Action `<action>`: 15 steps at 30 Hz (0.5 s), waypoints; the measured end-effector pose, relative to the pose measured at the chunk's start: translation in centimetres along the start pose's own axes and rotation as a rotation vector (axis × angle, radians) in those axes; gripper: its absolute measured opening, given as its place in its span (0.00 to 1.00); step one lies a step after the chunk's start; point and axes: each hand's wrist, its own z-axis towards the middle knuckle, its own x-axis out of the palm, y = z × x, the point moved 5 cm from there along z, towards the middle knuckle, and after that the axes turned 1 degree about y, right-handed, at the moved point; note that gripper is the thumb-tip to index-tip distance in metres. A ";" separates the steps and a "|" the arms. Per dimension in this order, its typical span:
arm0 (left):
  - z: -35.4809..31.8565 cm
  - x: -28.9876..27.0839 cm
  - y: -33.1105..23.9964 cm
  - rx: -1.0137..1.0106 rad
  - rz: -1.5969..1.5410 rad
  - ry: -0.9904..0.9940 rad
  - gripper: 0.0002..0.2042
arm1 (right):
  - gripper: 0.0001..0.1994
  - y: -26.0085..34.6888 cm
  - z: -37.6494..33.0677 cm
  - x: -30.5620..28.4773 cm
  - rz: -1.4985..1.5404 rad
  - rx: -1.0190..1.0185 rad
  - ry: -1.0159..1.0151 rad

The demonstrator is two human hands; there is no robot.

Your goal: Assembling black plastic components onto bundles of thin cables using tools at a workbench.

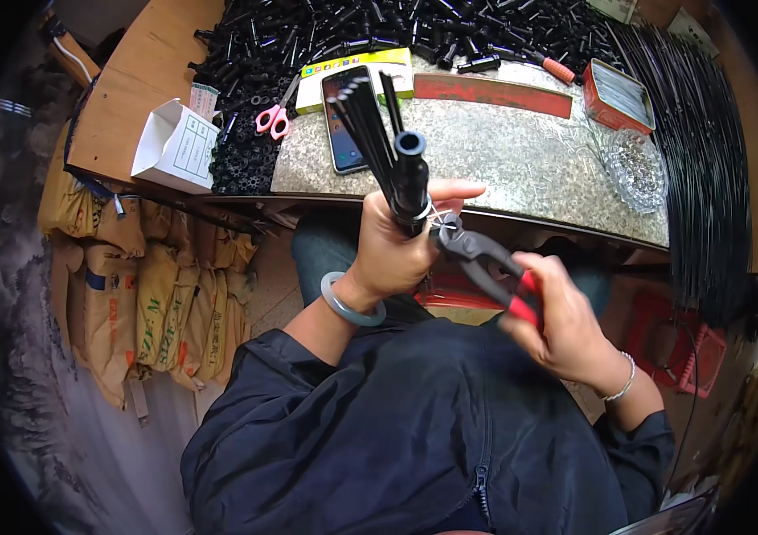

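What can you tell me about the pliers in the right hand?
The pliers look like dark metal with red-covered handles. The right hand grips the handles, over the lap and below the table edge. The head points up and left, its jaws closed on a thin wire ring around the black tube that the left hand holds upright.

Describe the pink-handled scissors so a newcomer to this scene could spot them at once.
Start at the speckled stone slab on the wooden bench. At its far-left corner, small pink-handled scissors lie on loose black plastic tubes, beside a yellow box. Their pink loops stand out from the black parts.
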 end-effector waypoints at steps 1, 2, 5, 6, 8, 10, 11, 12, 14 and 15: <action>-0.1 0.0 0.1 0.016 0.045 0.042 0.09 | 0.24 0.0 -0.2 -0.4 -0.051 -0.079 -0.033; -0.2 0.0 0.1 0.033 0.090 0.084 0.09 | 0.22 -0.3 -0.4 -1.0 -0.102 -0.159 -0.065; -0.6 0.5 0.2 -0.033 0.064 0.145 0.09 | 0.24 -1.4 -1.6 1.9 0.889 0.122 0.505; -0.7 0.6 0.5 -0.089 -0.006 0.156 0.09 | 0.29 -0.4 -3.1 3.4 1.544 0.405 0.895; -0.5 0.4 0.8 -0.101 0.020 0.124 0.09 | 0.35 -0.6 -1.7 2.0 0.975 0.533 0.756; -0.4 0.4 0.3 -0.006 0.094 0.072 0.09 | 0.33 -0.3 -0.9 0.3 0.177 -0.017 0.053; -0.3 0.4 0.1 0.014 0.144 0.072 0.09 | 0.28 -0.1 -1.2 -0.3 -0.096 -0.113 -0.120; -0.2 0.5 0.2 0.018 0.146 0.069 0.09 | 0.25 0.4 -1.1 -1.1 -0.255 -0.242 -0.192; -0.4 0.7 0.3 0.029 0.112 0.081 0.09 | 0.22 -0.9 -2.0 0.0 0.638 0.323 0.441; -0.3 0.7 0.2 0.009 0.093 0.110 0.09 | 0.23 -1.1 -2.7 1.6 1.053 0.482 0.673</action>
